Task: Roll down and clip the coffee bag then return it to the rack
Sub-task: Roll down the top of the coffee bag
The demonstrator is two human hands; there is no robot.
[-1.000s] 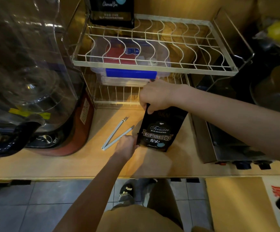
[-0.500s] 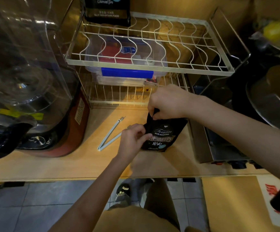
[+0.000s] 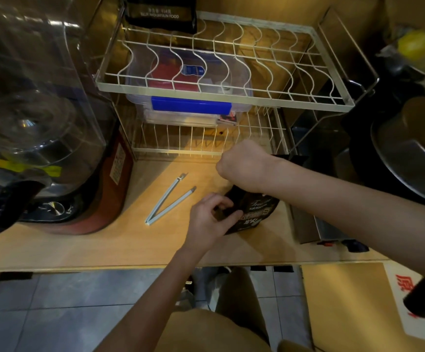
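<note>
The black coffee bag (image 3: 253,212) stands on the wooden counter (image 3: 105,245), just in front of the white wire rack (image 3: 221,95) and to the right of the pale clip (image 3: 169,201). Its front carries white script and a band of white characters; the top part is hidden under the hands, so how far it is rolled cannot be told. The clip lies flat on the counter, spread in a V with its hinge toward the counter's front edge, apart from the bag.

The right hand (image 3: 244,168) reaches in from the right, knuckles up, closed as a fist over the bag's top. The left hand (image 3: 210,215) comes up from below, its fingers (image 3: 228,215) curled and pinching the bag's left edge. A second black bag (image 3: 160,11) stands on the rack's upper shelf, and a clear container with a blue latch (image 3: 191,105) sits on the lower one.
</note>
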